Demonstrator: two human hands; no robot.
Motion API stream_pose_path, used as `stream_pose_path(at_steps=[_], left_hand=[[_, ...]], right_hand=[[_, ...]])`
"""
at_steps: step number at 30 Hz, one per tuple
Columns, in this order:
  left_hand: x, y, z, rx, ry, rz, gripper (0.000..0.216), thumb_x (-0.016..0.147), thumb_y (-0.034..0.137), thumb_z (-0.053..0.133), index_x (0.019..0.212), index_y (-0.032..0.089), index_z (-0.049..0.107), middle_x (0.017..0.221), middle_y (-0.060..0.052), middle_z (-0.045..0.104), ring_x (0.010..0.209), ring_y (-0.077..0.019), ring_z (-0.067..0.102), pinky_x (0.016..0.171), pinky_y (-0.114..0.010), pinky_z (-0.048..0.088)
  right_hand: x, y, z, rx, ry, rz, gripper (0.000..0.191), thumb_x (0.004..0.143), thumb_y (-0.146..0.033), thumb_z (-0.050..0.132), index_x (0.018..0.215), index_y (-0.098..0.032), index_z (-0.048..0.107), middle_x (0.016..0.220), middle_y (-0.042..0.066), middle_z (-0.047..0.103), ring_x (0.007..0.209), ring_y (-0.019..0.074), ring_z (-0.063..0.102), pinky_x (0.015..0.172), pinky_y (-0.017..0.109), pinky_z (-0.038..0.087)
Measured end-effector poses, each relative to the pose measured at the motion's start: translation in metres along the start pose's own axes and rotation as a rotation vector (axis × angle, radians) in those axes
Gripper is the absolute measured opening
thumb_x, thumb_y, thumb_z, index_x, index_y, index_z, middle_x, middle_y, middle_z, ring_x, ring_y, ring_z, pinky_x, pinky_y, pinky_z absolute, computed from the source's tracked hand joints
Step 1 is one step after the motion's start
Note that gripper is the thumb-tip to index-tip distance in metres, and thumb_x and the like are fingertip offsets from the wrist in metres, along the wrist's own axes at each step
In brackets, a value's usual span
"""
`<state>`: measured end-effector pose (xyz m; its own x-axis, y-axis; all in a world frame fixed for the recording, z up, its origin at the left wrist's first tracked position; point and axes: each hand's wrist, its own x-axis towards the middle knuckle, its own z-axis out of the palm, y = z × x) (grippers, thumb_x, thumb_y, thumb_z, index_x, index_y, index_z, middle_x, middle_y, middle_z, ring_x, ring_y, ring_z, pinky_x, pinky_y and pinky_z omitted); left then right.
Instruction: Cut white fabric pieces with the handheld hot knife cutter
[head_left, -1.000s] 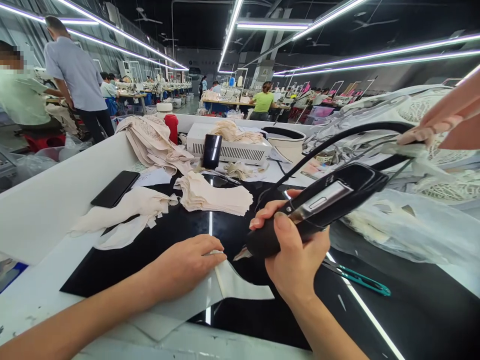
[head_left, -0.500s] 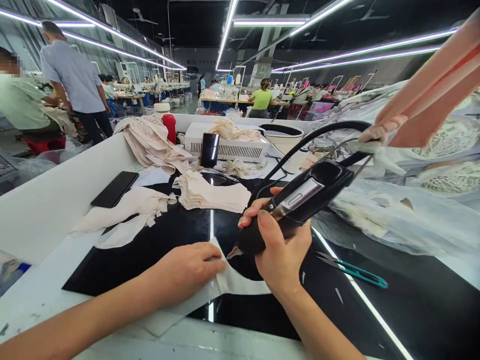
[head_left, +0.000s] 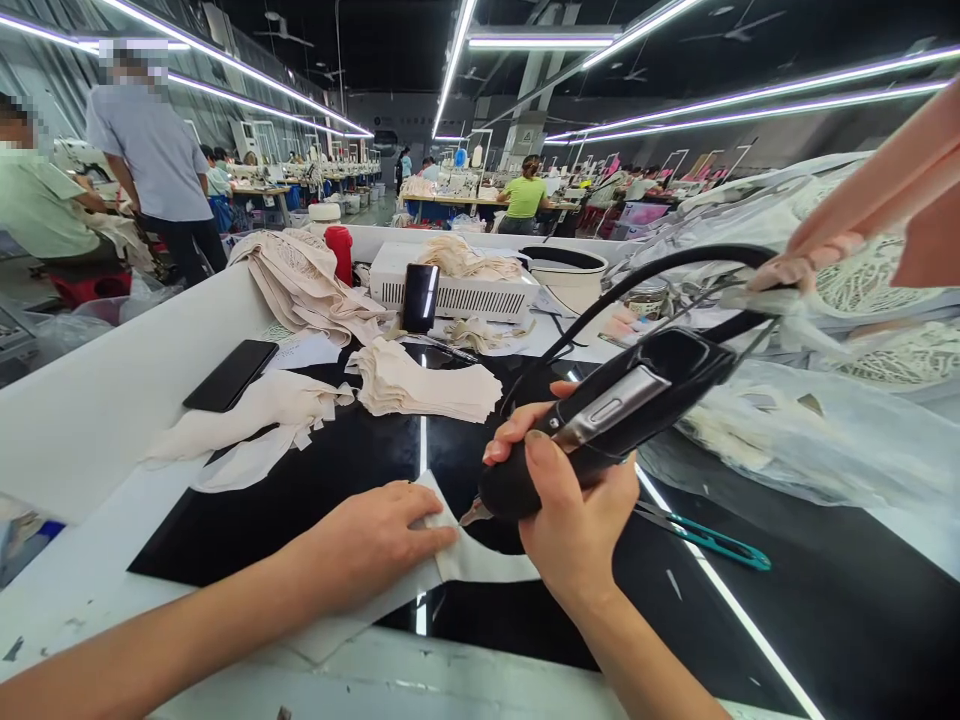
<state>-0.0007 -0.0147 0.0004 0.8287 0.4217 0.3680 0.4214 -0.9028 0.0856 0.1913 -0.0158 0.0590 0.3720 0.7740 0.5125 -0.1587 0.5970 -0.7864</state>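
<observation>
My left hand (head_left: 379, 540) lies flat on a pale cream fabric piece (head_left: 491, 566), fingers and thumb resting near its upper corner. Wrapped in my right hand (head_left: 574, 510) is a black corded hand tool (head_left: 611, 415) with a metal lever on its side. The tool is tilted, with its rear raised to the right. Its small metal tip (head_left: 474, 513) points down-left at the fabric's edge, close to my left fingertips; whether it touches the cloth I cannot tell. My right palm hides part of the piece's right end.
Cut fabric pieces (head_left: 424, 382) lie stacked behind my hands on the black board (head_left: 300, 505). Teal thread snips (head_left: 720, 542) lie at right, beside bagged fabric (head_left: 817, 430). A phone (head_left: 231, 375) rests at left. A vented white box (head_left: 487, 300) stands behind; the tool's cable (head_left: 637, 268) loops rightward.
The rear of the tool has swung slightly right with my right hand, and its tip has moved slightly right and down. My left thumb has shifted a little right on the fabric.
</observation>
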Motion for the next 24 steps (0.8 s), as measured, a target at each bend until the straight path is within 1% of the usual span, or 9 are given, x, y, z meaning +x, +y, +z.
stream_pose_path(at_steps=[3,5,9,10,12,14,17,21,24], left_hand=[[-0.001,-0.001,0.001,0.010,0.009,0.022,0.026,0.106,0.009,0.055,0.127,0.019,0.067,0.127,-0.012,0.070,0.105,-0.0249,0.073,0.091,-0.035,0.063],[-0.003,-0.002,0.002,0.015,0.013,0.038,0.027,0.105,0.008,0.057,0.128,0.019,0.066,0.129,-0.013,0.070,0.109,-0.0257,0.073,0.095,-0.037,0.063],[-0.004,-0.002,0.001,0.009,0.018,0.052,0.033,0.103,0.002,0.052,0.129,0.018,0.065,0.132,-0.014,0.070,0.123,-0.0263,0.070,0.112,-0.047,0.057],[-0.004,-0.001,-0.001,0.003,0.027,0.051,0.035,0.101,0.000,0.050,0.129,0.016,0.065,0.132,-0.014,0.070,0.125,-0.0267,0.069,0.114,-0.048,0.056],[0.000,0.003,-0.004,-0.027,0.054,0.041,0.034,0.100,-0.001,0.049,0.127,0.013,0.065,0.129,-0.015,0.071,0.123,-0.0268,0.068,0.111,-0.045,0.058],[0.006,0.009,-0.007,-0.078,0.061,0.024,0.030,0.102,0.001,0.050,0.125,0.012,0.066,0.122,-0.013,0.072,0.115,-0.0248,0.070,0.102,-0.037,0.062],[0.015,0.019,-0.009,-0.131,0.011,-0.006,0.026,0.104,0.002,0.051,0.122,0.012,0.066,0.116,-0.011,0.072,0.105,-0.0220,0.070,0.094,-0.031,0.063],[0.020,0.029,-0.006,-0.144,-0.076,-0.037,0.022,0.104,0.001,0.053,0.115,0.012,0.069,0.106,-0.009,0.071,0.095,-0.0220,0.069,0.087,-0.032,0.063],[0.016,0.030,-0.001,-0.153,-0.079,-0.039,0.021,0.103,0.001,0.054,0.112,0.013,0.069,0.104,-0.009,0.070,0.095,-0.0240,0.068,0.086,-0.034,0.063]], right_hand=[[-0.002,0.000,-0.001,-0.010,-0.008,0.003,0.035,0.084,-0.034,0.084,0.109,-0.029,0.060,0.078,-0.007,0.070,0.057,0.0131,0.065,0.058,0.028,0.056],[-0.002,-0.001,-0.001,-0.021,-0.006,0.008,0.034,0.085,-0.032,0.083,0.109,-0.029,0.060,0.078,-0.007,0.071,0.057,0.0131,0.066,0.058,0.029,0.056],[0.000,-0.010,-0.006,-0.018,0.027,0.004,0.038,0.083,-0.034,0.086,0.112,-0.029,0.062,0.077,-0.007,0.071,0.057,0.0137,0.066,0.058,0.029,0.057],[0.001,-0.014,-0.009,-0.018,0.037,-0.005,0.038,0.082,-0.035,0.087,0.111,-0.029,0.063,0.076,-0.008,0.071,0.057,0.0137,0.066,0.059,0.030,0.057],[0.000,-0.020,-0.015,-0.030,0.046,-0.011,0.037,0.082,-0.035,0.087,0.111,-0.029,0.064,0.074,-0.008,0.070,0.056,0.0135,0.066,0.060,0.029,0.057],[-0.002,-0.024,-0.022,-0.047,0.047,-0.002,0.038,0.082,-0.035,0.088,0.111,-0.029,0.064,0.074,-0.008,0.070,0.057,0.0134,0.066,0.060,0.029,0.058],[-0.006,-0.027,-0.032,-0.067,0.041,0.008,0.040,0.083,-0.037,0.088,0.114,-0.030,0.065,0.078,-0.008,0.071,0.060,0.0135,0.067,0.062,0.029,0.059],[-0.010,-0.027,-0.038,-0.062,0.022,-0.005,0.038,0.085,-0.035,0.088,0.115,-0.030,0.065,0.079,-0.008,0.073,0.060,0.0131,0.067,0.061,0.028,0.059],[-0.012,-0.027,-0.038,-0.047,0.021,-0.011,0.038,0.085,-0.036,0.088,0.115,-0.030,0.065,0.078,-0.007,0.073,0.060,0.0129,0.067,0.058,0.026,0.058]])
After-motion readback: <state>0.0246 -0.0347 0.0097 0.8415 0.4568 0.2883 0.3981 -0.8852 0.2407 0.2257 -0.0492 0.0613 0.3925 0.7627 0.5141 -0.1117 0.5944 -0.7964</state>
